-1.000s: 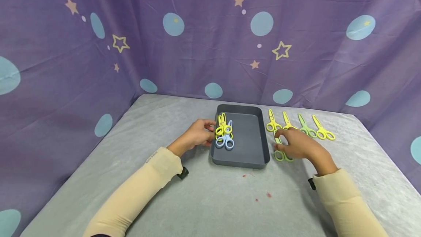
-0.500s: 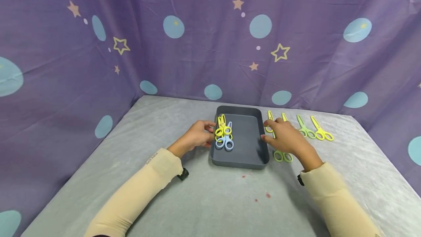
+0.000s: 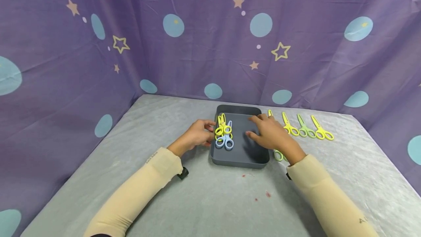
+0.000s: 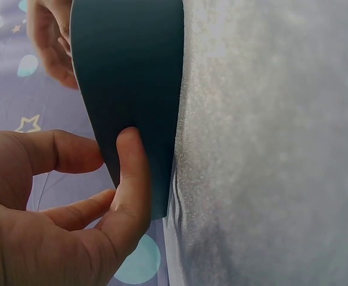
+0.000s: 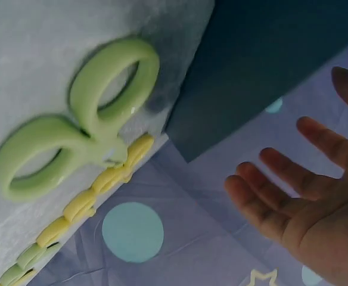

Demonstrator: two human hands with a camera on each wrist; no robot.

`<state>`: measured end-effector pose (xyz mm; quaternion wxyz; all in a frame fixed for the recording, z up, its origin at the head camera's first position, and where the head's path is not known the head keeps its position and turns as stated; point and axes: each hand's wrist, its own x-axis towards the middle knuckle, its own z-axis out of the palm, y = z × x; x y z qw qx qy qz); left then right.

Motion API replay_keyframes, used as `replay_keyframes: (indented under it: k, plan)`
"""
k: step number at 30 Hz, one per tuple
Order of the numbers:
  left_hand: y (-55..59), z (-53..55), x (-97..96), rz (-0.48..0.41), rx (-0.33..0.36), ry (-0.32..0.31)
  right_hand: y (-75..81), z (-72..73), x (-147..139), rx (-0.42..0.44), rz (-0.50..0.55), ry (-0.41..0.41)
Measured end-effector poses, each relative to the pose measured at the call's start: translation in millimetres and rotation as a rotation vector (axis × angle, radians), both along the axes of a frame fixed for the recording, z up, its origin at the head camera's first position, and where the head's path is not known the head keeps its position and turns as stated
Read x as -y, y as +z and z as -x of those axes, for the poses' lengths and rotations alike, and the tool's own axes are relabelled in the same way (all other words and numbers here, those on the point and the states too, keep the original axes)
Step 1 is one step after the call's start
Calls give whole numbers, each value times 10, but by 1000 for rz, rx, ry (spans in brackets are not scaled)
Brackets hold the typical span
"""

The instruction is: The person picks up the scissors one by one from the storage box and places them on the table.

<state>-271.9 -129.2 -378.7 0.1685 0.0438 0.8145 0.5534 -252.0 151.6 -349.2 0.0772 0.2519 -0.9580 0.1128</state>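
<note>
A dark grey tray (image 3: pixel 237 156) stands on the table with two overlapping pairs of yellow scissors (image 3: pixel 223 130) and a pair of light blue scissors (image 3: pixel 225 139) at its left side. My left hand (image 3: pixel 197 134) rests its bent fingertips against the tray's left wall, seen close in the left wrist view. Over the tray's right half, my right hand (image 3: pixel 269 133) has its fingers spread and holds nothing. Beneath its wrist, a pair of green scissors (image 5: pixel 84 101) lies beside the tray, partly hidden in the head view.
Farther right lie yellow scissors (image 3: pixel 291 127), green scissors (image 3: pixel 306 130) and more yellow scissors (image 3: pixel 323 133) in a row. Another yellow pair (image 3: pixel 270 113) is mostly behind my right hand. A purple patterned curtain (image 3: pixel 197 54) closes off the back.
My right hand has moved left, from above the near green scissors to over the tray. My left hand and the scissors have stayed put.
</note>
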Motion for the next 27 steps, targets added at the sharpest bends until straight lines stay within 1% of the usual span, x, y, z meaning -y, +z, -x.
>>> replay_keyframes:
  k: [4,7,11,18,23,27]
  plan:
    - [1,-5,-1,-7,4,0,-43,44,101,21,10,71]
    - [3,-4,1,-10,8,0,-63,72,163,52,3,104]
    - [-2,1,2,-13,9,1,-66,89,242,111,-29,112]
    - [-9,2,-3,-12,1,10,-101,124,361,261,-104,123]
    - [1,-2,1,-5,-4,-1,-123,145,436,326,-162,147]
    - [16,-2,7,-6,-4,-10,-116,153,499,367,-173,161]
